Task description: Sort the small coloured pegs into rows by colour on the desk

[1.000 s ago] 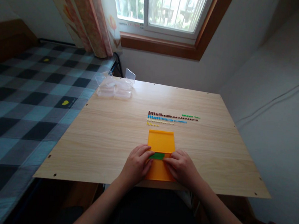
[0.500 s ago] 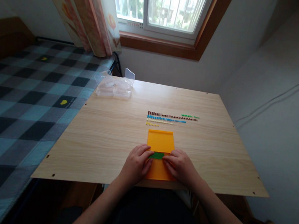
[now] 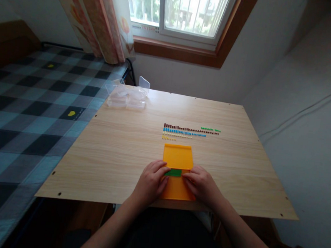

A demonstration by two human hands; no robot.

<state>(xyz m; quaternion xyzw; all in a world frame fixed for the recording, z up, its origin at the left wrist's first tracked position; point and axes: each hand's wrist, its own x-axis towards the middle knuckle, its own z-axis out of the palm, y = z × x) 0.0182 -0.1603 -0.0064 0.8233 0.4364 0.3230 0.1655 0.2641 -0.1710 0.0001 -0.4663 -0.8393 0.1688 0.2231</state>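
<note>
An orange plastic board (image 3: 177,156) lies near the table's front edge, with a ridge or fold across its middle. Just below that ridge sits a flat green strip (image 3: 174,172), probably made of small bricks. At its left end, the thumb and fingers of my left hand (image 3: 151,178) close over the strip and the board's left edge. My right hand (image 3: 203,181) curls over the board's right side, fingertips pressed together close to the strip's right end. Whatever may be between those fingertips is hidden.
Small brown bricks (image 3: 179,128), blue bricks (image 3: 179,131), cream and yellow bricks (image 3: 167,138) lie in rows beyond the board. Green bricks (image 3: 207,129) lie farther right. Clear plastic boxes (image 3: 127,97) stand at the table's back left. A checked bed (image 3: 54,102) adjoins the left side.
My right fingertips have shifted slightly right, showing a little orange beside the green strip's right end. My left hand and the board look unchanged.
</note>
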